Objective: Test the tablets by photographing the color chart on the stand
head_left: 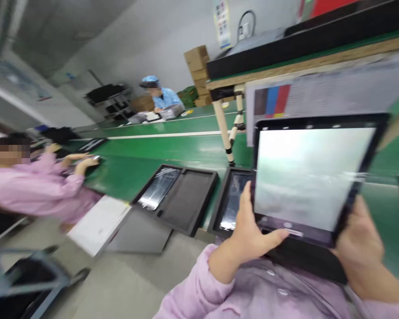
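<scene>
A black-framed tablet (310,173) with a bright, pale screen is held up in front of my chest, tilted toward me. My left hand (252,228) grips its lower left corner, with the thumb lying on the bottom bezel near a small white mark. Around the lower right edge is my right hand (362,239), its fingers partly hidden behind the tablet. Under the tablet shows a dark flat piece; whether it is joined to it I cannot tell. Beside my left hand lies a black foam tray (216,217) with a glossy dark panel (234,197) in it.
Another black tray (189,199) with a glossy panel (159,188) lies on the green bench (126,166). A shelf (306,57) on a jointed post (223,128) stands behind. One co-worker in pink (36,186) sits left; another in blue (169,96) works farther back.
</scene>
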Available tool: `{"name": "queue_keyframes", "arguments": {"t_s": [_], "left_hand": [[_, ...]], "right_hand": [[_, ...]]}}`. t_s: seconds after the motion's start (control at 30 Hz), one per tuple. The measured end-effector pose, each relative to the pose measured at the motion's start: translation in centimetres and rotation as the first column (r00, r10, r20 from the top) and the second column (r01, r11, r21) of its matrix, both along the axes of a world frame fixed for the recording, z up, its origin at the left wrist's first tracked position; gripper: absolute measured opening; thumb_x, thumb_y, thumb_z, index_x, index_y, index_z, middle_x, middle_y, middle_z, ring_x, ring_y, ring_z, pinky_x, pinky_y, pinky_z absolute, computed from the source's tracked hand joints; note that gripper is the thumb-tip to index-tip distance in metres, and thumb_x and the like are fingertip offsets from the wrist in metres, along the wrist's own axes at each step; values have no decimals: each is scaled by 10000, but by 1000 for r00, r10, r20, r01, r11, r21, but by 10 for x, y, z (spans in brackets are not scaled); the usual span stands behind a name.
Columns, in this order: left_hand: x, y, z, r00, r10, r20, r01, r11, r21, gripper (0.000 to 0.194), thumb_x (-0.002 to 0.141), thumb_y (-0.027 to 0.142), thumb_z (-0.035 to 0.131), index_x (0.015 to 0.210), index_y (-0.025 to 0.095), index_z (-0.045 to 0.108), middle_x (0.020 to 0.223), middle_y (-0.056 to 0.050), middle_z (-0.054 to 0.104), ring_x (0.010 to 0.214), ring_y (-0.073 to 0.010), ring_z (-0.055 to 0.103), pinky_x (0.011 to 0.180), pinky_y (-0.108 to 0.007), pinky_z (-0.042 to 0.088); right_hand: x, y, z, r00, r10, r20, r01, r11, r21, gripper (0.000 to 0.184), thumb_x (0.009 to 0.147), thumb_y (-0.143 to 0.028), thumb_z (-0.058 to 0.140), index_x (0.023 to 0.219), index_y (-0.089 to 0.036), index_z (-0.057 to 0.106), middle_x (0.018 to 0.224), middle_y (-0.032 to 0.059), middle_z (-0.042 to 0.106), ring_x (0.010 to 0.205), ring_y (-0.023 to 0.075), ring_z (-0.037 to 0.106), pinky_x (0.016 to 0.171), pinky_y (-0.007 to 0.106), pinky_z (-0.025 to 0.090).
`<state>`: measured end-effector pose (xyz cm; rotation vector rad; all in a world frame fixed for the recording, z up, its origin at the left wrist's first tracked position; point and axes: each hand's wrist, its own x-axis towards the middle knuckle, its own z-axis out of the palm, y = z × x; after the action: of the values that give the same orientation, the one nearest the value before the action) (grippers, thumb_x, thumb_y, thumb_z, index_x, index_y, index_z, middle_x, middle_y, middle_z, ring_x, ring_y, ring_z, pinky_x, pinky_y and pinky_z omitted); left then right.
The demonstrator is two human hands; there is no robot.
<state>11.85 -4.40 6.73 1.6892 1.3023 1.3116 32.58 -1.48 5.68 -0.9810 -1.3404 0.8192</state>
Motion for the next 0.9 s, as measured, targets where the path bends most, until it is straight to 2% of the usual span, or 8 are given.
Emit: {"name": "queue_keyframes", "arguments": {"t_s": [0.07, 0.13, 0.27, 0.4, 0.63, 0.77, 0.9], "left_hand": [[2, -1, -4, 991, 118, -68, -115, 992, 49, 1201, 689, 506, 826, 1581, 157, 102, 1610, -253, 275, 1491, -388, 307, 1194, -552, 309], [5, -1, -8, 965, 221, -144, -210, 974, 90, 1236, 652, 454, 856, 1573, 176, 81, 1579, -258, 310, 1459, -395, 365, 1150, -552, 379], [12, -2, -11, 898, 349, -266, -306, 933, 191, 1306, 611, 409, 880, 1569, 205, 16, 1557, -260, 314, 1414, -403, 427, 1067, -528, 474], [16, -1, -12, 867, 384, -319, -319, 918, 236, 1326, 610, 418, 881, 1566, 195, -10, 1550, -271, 309, 1399, -412, 438, 1044, -528, 491], [20, 0, -15, 845, 417, -334, -341, 902, 264, 1326, 614, 478, 876, 1563, 197, -6, 1526, -267, 345, 1365, -407, 480, 1028, -541, 498], [21, 1, -18, 844, 440, -306, -357, 887, 293, 1298, 635, 563, 853, 1564, 200, 22, 1496, -267, 381, 1331, -399, 518, 1003, -534, 514], [21, 1, -19, 867, 430, -252, -361, 891, 277, 1334, 591, 682, 829, 1562, 177, 65, 1473, -273, 406, 1343, -418, 501, 1028, -561, 487]], "right_hand": [[-5, 13, 7, 996, -25, -81, 24, 1000, -17, 718, 919, -801, 354, 1324, -250, 572, 1149, 155, 672, 1108, 333, 647, 935, 527, 569], [-10, 22, 10, 993, -25, -114, 21, 999, -39, 716, 890, -837, 361, 1174, -248, 655, 1028, 124, 707, 1099, 326, 654, 951, 523, 568], [-17, 25, 3, 982, 14, -188, -33, 995, -97, 658, 889, -812, 384, 1074, -258, 688, 1001, 100, 714, 1156, 307, 630, 988, 515, 556], [-17, 24, -2, 970, 49, -237, -79, 990, -119, 644, 868, -818, 397, 1039, -275, 699, 1019, 100, 712, 1206, 306, 601, 998, 514, 555], [-13, 27, 7, 960, 80, -267, -103, 992, -72, 594, 788, -860, 523, 866, -299, 703, 939, 74, 722, 1189, 307, 611, 1005, 523, 545], [-11, 26, 8, 974, 111, -199, -124, 991, -57, 627, 813, -866, 475, 902, -292, 712, 929, 83, 723, 1198, 297, 606, 1019, 505, 533], [-8, 25, 6, 985, 129, -118, -137, 989, -63, 699, 856, -865, 392, 1022, -267, 712, 959, 101, 721, 1201, 299, 604, 1028, 512, 517]]}}
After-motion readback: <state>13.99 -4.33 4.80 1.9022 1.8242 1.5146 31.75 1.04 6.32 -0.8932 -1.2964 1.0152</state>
